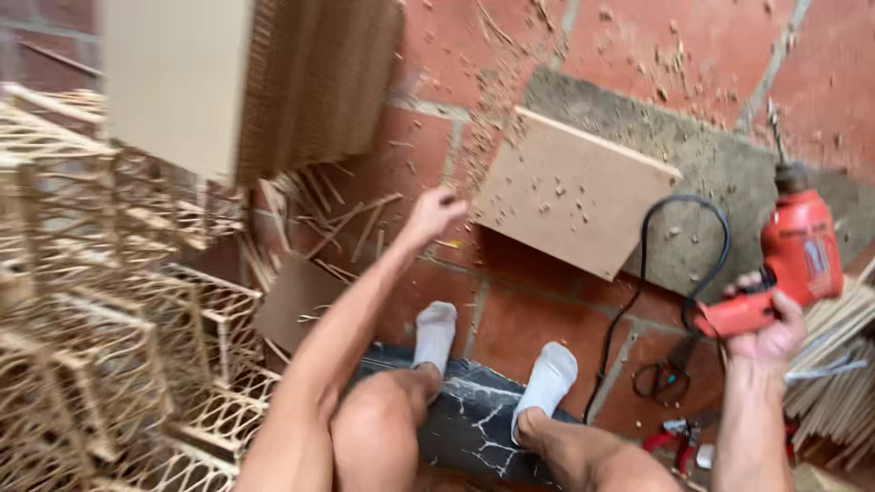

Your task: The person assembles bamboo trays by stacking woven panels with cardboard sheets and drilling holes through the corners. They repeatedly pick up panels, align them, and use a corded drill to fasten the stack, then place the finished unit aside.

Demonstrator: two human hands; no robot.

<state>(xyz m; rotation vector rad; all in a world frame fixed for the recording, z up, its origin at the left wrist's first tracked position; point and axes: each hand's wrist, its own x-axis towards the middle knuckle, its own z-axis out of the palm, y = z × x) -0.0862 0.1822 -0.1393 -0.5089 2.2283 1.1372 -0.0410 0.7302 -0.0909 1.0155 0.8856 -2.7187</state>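
Left hand [436,211]: extended forward, fingers curled loosely shut, nothing visibly held. Left of it and below, stacked wooden lattice frames [109,346]; just beside it, scattered wooden sticks [337,223]. Directly right of it, a flat board [570,191] lying on the tile floor [529,310], dusted with shavings.

Right hand [770,333]: wrapped tight around the grip of a red electric drill [793,260], bit pointing up. Black cord [679,255] looping left of the drill.

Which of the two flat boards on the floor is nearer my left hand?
The darker brown board, beside the stick frames under your left hand. The larger pale board, strewn with shavings, lies further away, toward the red drill.
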